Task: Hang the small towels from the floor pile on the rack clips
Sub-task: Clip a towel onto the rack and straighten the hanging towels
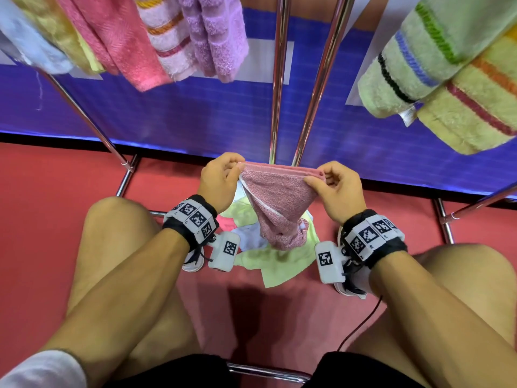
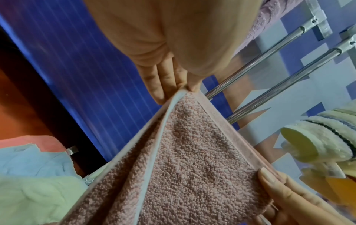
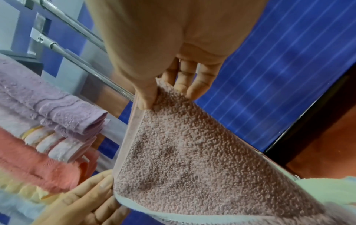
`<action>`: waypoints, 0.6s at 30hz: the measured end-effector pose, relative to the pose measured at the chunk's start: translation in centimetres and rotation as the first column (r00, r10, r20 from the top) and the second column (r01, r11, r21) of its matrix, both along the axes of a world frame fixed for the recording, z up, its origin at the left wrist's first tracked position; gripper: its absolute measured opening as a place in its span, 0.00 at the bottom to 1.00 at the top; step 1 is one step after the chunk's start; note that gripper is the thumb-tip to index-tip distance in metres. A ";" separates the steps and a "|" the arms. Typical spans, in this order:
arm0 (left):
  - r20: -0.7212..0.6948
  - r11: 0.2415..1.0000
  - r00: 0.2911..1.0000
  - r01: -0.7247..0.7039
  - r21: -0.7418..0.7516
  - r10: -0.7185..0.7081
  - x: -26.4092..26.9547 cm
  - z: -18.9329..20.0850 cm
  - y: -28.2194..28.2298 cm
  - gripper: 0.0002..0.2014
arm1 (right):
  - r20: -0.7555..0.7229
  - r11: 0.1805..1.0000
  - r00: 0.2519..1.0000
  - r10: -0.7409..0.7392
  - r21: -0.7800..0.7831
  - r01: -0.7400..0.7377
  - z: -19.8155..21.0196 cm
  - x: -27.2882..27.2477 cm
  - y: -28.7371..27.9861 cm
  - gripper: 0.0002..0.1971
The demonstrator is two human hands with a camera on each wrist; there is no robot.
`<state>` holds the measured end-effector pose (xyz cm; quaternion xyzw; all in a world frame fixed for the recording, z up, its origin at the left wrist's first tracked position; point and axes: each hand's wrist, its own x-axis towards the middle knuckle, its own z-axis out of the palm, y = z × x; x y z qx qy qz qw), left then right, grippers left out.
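A dusty pink small towel (image 1: 275,198) hangs stretched between my two hands, low in front of my knees. My left hand (image 1: 221,176) pinches its left top corner and my right hand (image 1: 333,186) pinches the right one. The towel's lower part droops in a bunch over the floor pile (image 1: 277,261) of pale green, white and pink cloths. In the left wrist view my left hand (image 2: 183,86) holds the towel (image 2: 192,159) at its corner. In the right wrist view thumb and fingers of my right hand (image 3: 163,94) pinch the towel (image 3: 183,159). No rack clips are visible.
Chrome rack poles (image 1: 279,79) rise just behind the towel, with base bars (image 1: 126,177) on the red floor. Several towels hang above at upper left (image 1: 145,37), and striped green and yellow ones at upper right (image 1: 447,74). A blue board (image 1: 181,113) stands behind.
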<state>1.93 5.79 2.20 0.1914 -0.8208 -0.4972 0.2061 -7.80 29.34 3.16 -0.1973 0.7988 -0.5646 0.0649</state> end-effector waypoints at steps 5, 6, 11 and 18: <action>-0.062 0.997 0.998 -0.023 0.068 0.027 -0.5 0.4 0.2 0.03 | -0.009 0.997 0.999 -0.045 -0.058 0.044 0.3 -0.4 -0.1 0.08; -0.073 0.996 0.997 -0.020 0.082 0.026 -0.5 0.5 0.3 0.03 | -0.010 0.996 0.998 -0.059 -0.065 0.058 0.3 -0.5 -0.2 0.08; -0.062 0.993 0.997 -0.031 0.116 0.038 -0.7 0.5 0.4 0.03 | -0.041 0.989 0.990 -0.136 -0.057 0.134 0.4 -0.6 -0.2 0.09; -0.013 0.990 0.995 -0.099 0.097 0.101 -0.8 0.3 0.6 0.02 | -0.213 0.984 0.967 -0.137 0.080 0.157 0.3 0.1 -0.5 0.08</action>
